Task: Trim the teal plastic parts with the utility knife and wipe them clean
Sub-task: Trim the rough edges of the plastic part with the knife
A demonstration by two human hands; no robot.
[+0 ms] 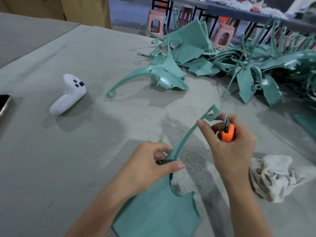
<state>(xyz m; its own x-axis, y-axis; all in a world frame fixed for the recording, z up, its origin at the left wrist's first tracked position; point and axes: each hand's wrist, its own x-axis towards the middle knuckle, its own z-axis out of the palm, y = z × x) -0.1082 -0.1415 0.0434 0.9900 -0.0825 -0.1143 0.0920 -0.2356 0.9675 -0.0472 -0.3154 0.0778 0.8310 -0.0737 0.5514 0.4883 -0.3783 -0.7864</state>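
Note:
My left hand (150, 165) grips a teal plastic part (159, 211) where its wide flat body narrows into a long curved arm. That arm rises to a looped tip near my right hand (230, 144). My right hand holds an orange utility knife (228, 133), blade pointing up beside the tip, while its thumb presses against the arm just below the loop. A crumpled off-white rag (277, 177) lies on the table to the right of my right wrist.
A big pile of teal parts (248, 65) covers the far right of the grey cloth table (102, 57); one part (153, 77) lies apart in the middle. A white controller (68, 94) and a phone (4, 104) sit at left. Fine shavings litter the cloth under my hands.

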